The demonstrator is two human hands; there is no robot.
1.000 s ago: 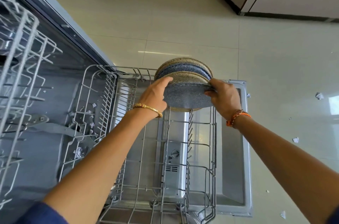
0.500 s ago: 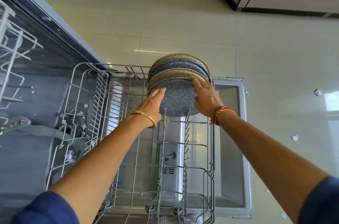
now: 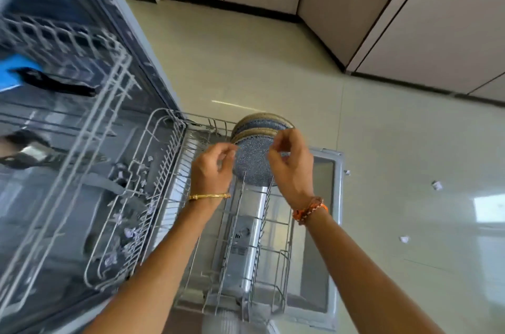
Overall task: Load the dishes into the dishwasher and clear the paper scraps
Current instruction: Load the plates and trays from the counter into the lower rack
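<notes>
two speckled plates (image 3: 252, 161) stand upright at the far end of the lower rack (image 3: 175, 169); the left hand (image 3: 211, 169) and right hand (image 3: 291, 167) hover beside them, fingers loosely curled, holding nothing.

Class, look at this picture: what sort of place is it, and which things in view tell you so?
Most likely a home kitchen. An open dishwasher with its lower rack pulled out holds speckled plates standing on edge, and pale cabinets line a tiled floor.
</notes>
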